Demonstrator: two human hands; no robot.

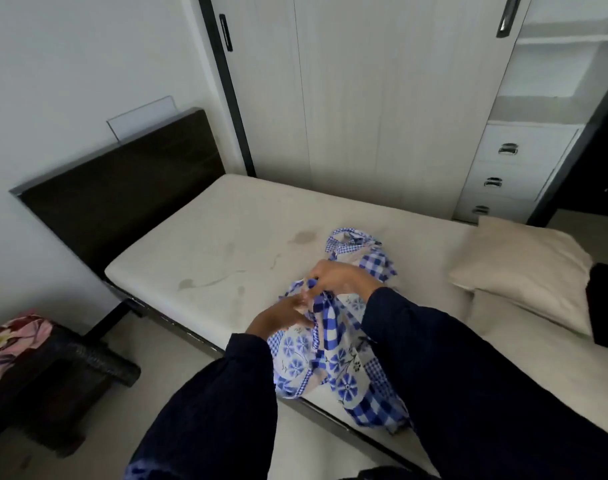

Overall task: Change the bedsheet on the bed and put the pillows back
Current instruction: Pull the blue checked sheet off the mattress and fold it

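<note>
A bunched blue-and-white bedsheet (337,362) with checks and flowers lies on the near edge of the bare cream mattress (205,244). My right hand (344,275) grips a fold at the top of the bundle. Just below it, my left hand (282,318) touches the same fold with its fingers spread into the cloth. Two beige pillows (524,268) are stacked at the right end of the mattress.
The dark headboard (122,188) stands at the left end against the wall. A white wardrobe (365,98) with drawers (510,168) runs behind the bed. A dark wicker chair (53,368) with floral cloth sits at lower left. A black object (607,306) lies beside the pillows.
</note>
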